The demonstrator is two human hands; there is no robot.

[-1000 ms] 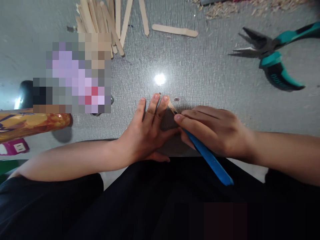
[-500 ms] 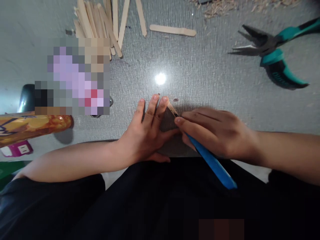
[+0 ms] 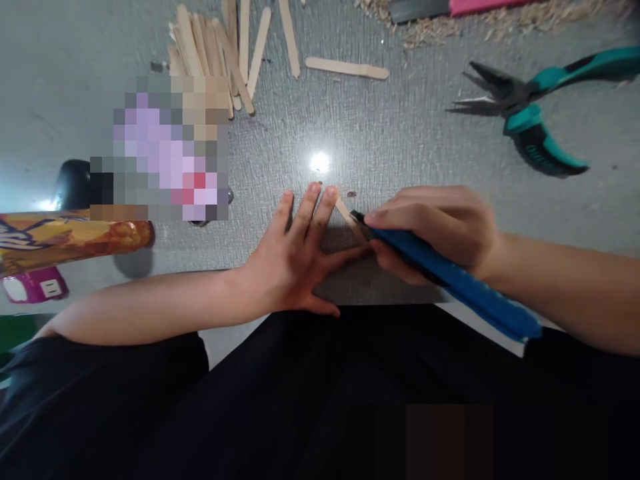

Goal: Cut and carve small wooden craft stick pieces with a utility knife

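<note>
My left hand [image 3: 295, 253] lies spread on the grey tabletop, its fingers stretched out. Under its fingertips and thumb side a thin wooden craft stick [image 3: 346, 212] runs at a slant, partly covered at both ends. My right hand [image 3: 443, 223], slightly blurred, is closed around a blue utility knife [image 3: 493, 303]. The knife's dark tip is close to the stick's right side; whether it touches the wood I cannot tell. The handle slopes down and right, past the table's front edge.
Several craft sticks [image 3: 195, 47] are piled at the back left, and a single stick [image 3: 345, 67] lies nearby. Teal-handled pliers [image 3: 525, 100] rest at the right. Wood shavings [image 3: 430, 32] surround a pink-handled tool [image 3: 480, 5]. An orange-yellow packet [image 3: 75, 237] stands out at the left.
My right hand has shifted right and slightly up, turning the knife to a flatter slant. More of the craft stick shows. My left hand stays spread in almost the same place.
</note>
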